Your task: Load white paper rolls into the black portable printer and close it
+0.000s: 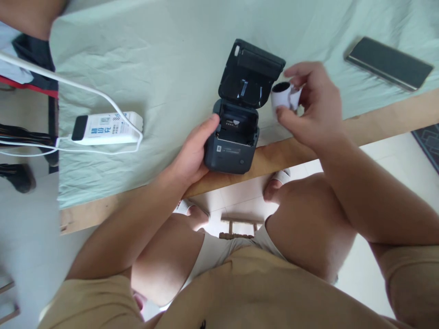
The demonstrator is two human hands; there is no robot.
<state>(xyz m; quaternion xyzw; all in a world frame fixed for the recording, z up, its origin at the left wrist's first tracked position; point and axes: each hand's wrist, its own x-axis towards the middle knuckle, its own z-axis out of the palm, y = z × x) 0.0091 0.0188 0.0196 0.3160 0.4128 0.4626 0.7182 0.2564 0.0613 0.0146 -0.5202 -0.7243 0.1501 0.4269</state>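
A dark, boxy device (pixel 231 153) stands at the table's front edge with its lid (pixel 245 75) swung open, showing a hollow compartment inside. My left hand (pixel 195 153) grips its left side, thumb near the rim. To the right of the lid, my right hand (pixel 317 103) holds a small white roll (pixel 281 97) with a dark hollow end between thumb and fingers. A loose white end of the roll shows beside the fingers. The roll is outside the device.
A dark phone-like slab (pixel 389 63) lies at the right on the green cloth (pixel 164 59). At the left is a white power strip (pixel 108 128) with a white cable looped round it. Another person's arm (pixel 32 16) shows at the top left.
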